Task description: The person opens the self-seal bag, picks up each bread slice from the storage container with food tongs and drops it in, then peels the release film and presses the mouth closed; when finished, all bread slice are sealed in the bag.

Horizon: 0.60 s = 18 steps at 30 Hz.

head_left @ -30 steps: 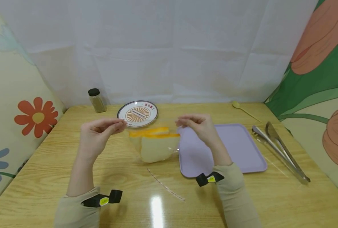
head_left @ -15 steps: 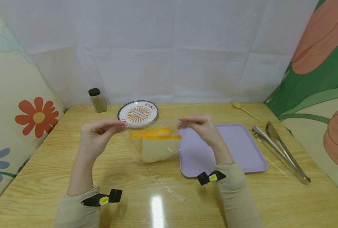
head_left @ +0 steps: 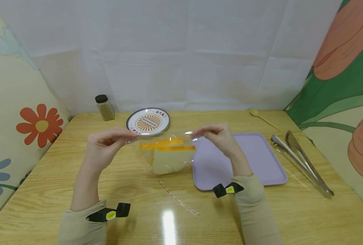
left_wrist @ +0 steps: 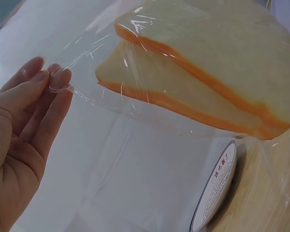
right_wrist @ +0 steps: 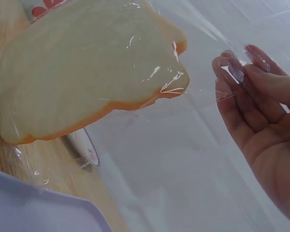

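Between my two hands hangs a clear plastic bag [left_wrist: 87, 53] with slices of bread [head_left: 170, 161] inside, pale with orange crusts. My left hand [head_left: 103, 146] pinches one upper corner of the bag between thumb and fingertips, as the left wrist view shows close up. At the opposite corner, my right hand [head_left: 216, 137] pinches the film the same way; in the right wrist view the plastic stretches from its fingertips to the bread [right_wrist: 92, 72]. The slices overlap, one partly behind the other. Whether the bag's bottom touches the table is hard to tell.
A lilac tray [head_left: 254, 160] lies at the right, partly behind my right hand. Tongs [head_left: 303, 163] lie beyond it, with a yellow spoon [head_left: 264, 119] farther back. A patterned plate [head_left: 149, 120] and spice jar [head_left: 104, 108] stand behind. A thin strip [head_left: 178, 199] lies in front.
Both hands stay nearly in place, the right shifting slightly to the right. The film between them now shows more glints along its top edge and looks more spread.
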{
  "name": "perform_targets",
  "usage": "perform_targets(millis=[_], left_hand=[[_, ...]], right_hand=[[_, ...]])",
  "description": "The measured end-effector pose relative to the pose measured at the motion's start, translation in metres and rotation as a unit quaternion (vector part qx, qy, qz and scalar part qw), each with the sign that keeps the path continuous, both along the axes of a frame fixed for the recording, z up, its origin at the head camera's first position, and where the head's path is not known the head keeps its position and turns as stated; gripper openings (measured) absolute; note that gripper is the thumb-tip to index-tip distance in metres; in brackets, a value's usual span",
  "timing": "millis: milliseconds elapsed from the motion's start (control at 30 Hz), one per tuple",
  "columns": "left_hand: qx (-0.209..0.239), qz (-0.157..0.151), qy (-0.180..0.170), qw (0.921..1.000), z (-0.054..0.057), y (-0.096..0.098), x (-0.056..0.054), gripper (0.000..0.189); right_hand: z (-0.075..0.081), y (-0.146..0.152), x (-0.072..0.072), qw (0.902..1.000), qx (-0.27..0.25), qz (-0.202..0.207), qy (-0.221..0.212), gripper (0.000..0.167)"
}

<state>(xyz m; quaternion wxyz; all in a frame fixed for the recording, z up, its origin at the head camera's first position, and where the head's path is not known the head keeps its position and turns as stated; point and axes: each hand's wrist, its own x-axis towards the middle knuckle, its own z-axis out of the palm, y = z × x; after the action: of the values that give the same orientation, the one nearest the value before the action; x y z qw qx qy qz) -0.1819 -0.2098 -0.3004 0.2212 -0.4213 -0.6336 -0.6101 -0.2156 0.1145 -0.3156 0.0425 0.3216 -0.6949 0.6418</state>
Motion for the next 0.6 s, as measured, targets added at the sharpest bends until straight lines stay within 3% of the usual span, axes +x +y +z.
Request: perform_targets(millis=[367,600], left_hand=[[-0.015,-0.002,-0.014,0.9998,0.0007,-0.0009,0.0025,0.033],[-0.023,0.022,-0.025,0.9992,0.0009,-0.0002,0.0051,0.027]], right_hand=[[0.001,0.0036,0.0022,0.9996,-0.012,0.024,0.008,0.017],[0.0021,0.0013,0.0038,0.997,-0.05,0.046,0.037,0.016]])
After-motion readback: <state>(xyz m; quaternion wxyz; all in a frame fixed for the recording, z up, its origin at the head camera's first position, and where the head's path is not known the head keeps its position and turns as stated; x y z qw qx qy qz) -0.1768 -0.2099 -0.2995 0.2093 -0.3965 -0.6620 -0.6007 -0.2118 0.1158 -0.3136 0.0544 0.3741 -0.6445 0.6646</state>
